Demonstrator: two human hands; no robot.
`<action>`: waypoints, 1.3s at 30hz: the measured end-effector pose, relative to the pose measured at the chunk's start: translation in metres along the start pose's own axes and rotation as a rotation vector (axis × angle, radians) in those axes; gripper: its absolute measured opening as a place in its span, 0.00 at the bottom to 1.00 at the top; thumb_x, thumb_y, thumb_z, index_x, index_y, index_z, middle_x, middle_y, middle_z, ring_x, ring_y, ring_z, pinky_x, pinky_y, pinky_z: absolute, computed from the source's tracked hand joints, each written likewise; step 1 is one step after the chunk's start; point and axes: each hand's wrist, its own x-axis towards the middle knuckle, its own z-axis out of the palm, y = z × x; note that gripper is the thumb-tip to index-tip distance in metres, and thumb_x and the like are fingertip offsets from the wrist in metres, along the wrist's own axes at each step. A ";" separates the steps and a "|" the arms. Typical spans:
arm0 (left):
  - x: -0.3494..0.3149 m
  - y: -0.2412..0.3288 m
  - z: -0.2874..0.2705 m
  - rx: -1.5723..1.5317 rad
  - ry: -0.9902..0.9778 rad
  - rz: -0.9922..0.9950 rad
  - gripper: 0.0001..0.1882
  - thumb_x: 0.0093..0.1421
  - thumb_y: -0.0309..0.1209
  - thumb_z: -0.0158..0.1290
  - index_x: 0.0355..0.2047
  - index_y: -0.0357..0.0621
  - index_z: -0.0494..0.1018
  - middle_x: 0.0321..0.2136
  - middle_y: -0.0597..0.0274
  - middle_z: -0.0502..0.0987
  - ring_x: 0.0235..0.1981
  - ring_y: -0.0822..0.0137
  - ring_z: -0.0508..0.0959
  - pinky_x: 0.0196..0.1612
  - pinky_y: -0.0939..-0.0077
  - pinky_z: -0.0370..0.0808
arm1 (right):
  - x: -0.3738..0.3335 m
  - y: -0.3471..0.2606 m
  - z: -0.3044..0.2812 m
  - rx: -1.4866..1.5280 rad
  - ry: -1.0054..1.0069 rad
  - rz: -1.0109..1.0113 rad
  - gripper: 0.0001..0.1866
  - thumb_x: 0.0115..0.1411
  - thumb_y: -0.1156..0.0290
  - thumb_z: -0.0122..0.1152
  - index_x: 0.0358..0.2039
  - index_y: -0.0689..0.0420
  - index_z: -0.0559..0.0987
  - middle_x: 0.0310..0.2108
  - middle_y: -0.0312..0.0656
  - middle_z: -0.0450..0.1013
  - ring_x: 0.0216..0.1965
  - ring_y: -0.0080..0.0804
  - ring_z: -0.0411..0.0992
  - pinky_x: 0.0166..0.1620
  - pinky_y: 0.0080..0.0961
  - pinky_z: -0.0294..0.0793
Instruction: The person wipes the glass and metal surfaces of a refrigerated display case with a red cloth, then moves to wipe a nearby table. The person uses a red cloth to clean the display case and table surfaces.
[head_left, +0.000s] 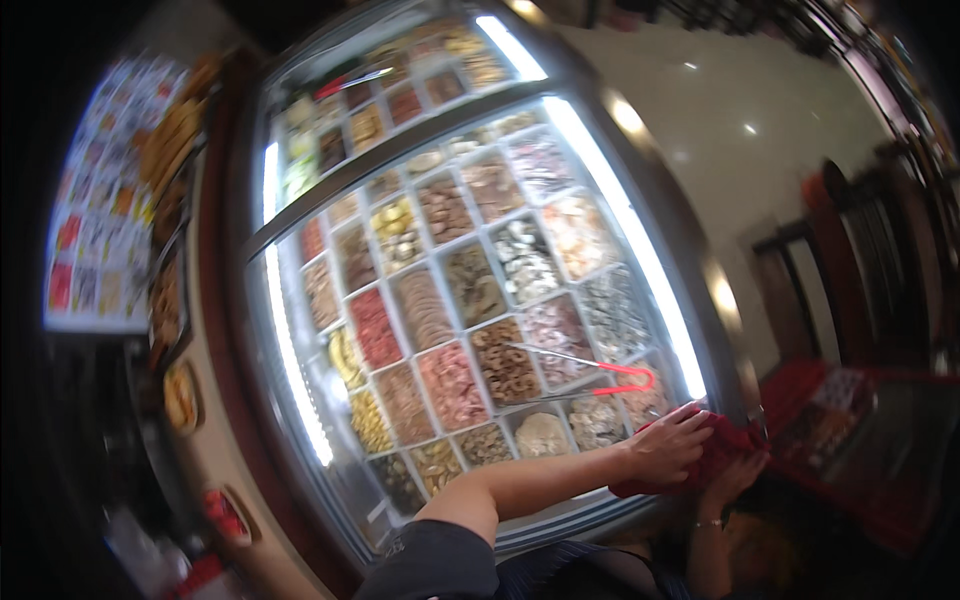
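A dark red cloth (718, 447) is bunched between my two hands at the near right corner of a lit food display case (740, 385). My left hand (668, 447) reaches across from the left, its fingers closed over the cloth. On the cloth's lower right side, my right hand (735, 478) grips it, with the fingers partly hidden in the folds. Just beyond my left hand, a pair of tongs (628, 380) with red handles lies across the food bins, its metal tips over a bin of brown ring-shaped pieces (505, 368).
Several white-walled bins of sliced meats, mushrooms and other foods fill the case, including bright red pieces (374, 328). A dark bar (400, 165) crosses it; farther bins hold red-handled tongs (350, 83). Left stands a counter (225, 370) with small dishes; right, dark furniture (830, 270) on pale floor.
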 end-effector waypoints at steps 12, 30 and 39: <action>-0.316 -0.130 -0.294 1.028 0.779 -1.307 0.19 0.47 0.32 0.53 0.41 0.41 0.73 0.48 0.50 0.71 0.51 0.51 0.67 0.58 0.58 0.59 | 0.016 -0.020 -0.012 -0.073 -0.028 -0.016 0.30 0.65 0.55 0.37 0.59 0.66 0.59 0.58 0.63 0.56 0.60 0.58 0.54 0.61 0.46 0.53; -0.378 -0.028 -0.241 1.149 0.731 -1.206 0.27 0.48 0.38 0.48 0.51 0.52 0.69 0.48 0.49 0.70 0.50 0.49 0.67 0.52 0.54 0.60 | 0.011 -0.021 -0.010 -0.096 -0.039 0.003 0.31 0.64 0.53 0.37 0.59 0.65 0.58 0.59 0.64 0.54 0.60 0.60 0.53 0.60 0.48 0.53; -0.004 -0.078 -0.061 0.327 0.572 -0.359 0.23 0.38 0.40 0.57 0.35 0.43 0.74 0.39 0.45 0.70 0.47 0.44 0.67 0.53 0.48 0.62 | 0.009 -0.039 -0.019 -0.073 -0.036 0.042 0.32 0.63 0.52 0.36 0.61 0.61 0.56 0.59 0.66 0.53 0.59 0.62 0.54 0.59 0.49 0.55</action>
